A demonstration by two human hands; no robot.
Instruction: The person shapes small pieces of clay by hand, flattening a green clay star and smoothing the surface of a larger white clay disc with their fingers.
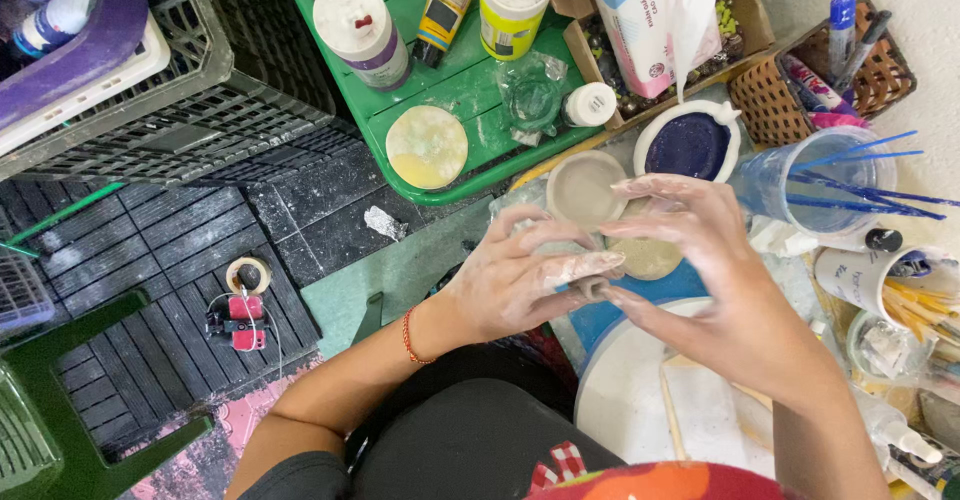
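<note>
Left hand [520,280]: fingers pinch a small grey clay piece [592,286], slip-coated.
Right hand [715,280]: fingers spread, tips meeting the piece from the right.
Clay piece: between both hands, above the bench [640,400].
Handling: probably light, even pressure; support from both sides.
Packages: white bottle [362,32], yellow-labelled bottle [512,5] on green tray [470,85]; pink-white tissue pack [650,20] in box.

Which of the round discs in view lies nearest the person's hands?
The grey clay disc, just above the left hand and right hand. The cream-and-yellow disc lies farther away on the green tray.
</note>
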